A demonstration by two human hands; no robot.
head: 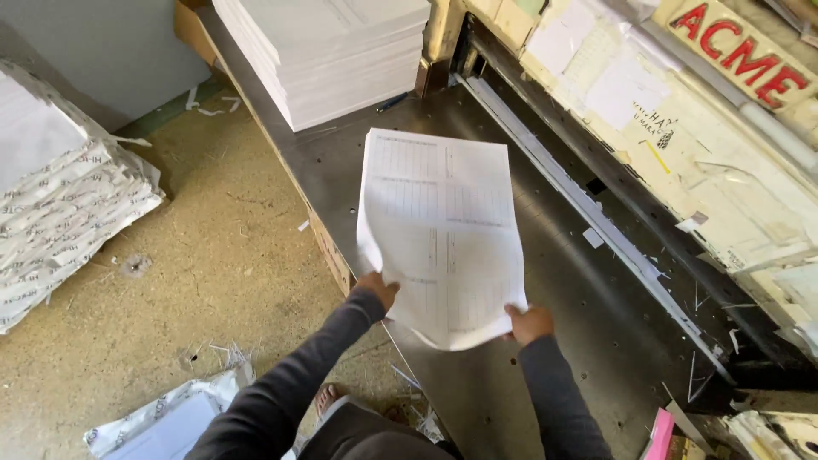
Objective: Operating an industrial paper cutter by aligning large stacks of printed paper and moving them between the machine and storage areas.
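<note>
Both hands are closed on a thin sheaf of printed sheets (439, 230), each pinching a near corner: the left hand (377, 290) grips the corner at about 7 o'clock, fingers curled under and thumb on top, and the right hand (530, 324) grips the corner at about 5 o'clock. The sheets carry ruled tables and hang just above the grey metal tabletop (554, 341), their far end pointing to 12 o'clock. Whether that far end touches the metal I cannot tell.

As a judgement, the work looks only partly done. A tall stack of white paper (328, 55) sits on the tabletop at 11 o'clock, well apart from the held sheets, and the sheaf is not yet laid down or squared against anything. To the right, at 2 o'clock, runs the long front of a machine (682, 145) pasted over with paper notes.

On the floor at 9 o'clock lie wrapped bundles of paper (60, 213), cut off by the picture's edge. A torn wrapper (170, 422) at 7 o'clock is half hidden by the sleeve. How many sheets are held is hard to make out.
</note>
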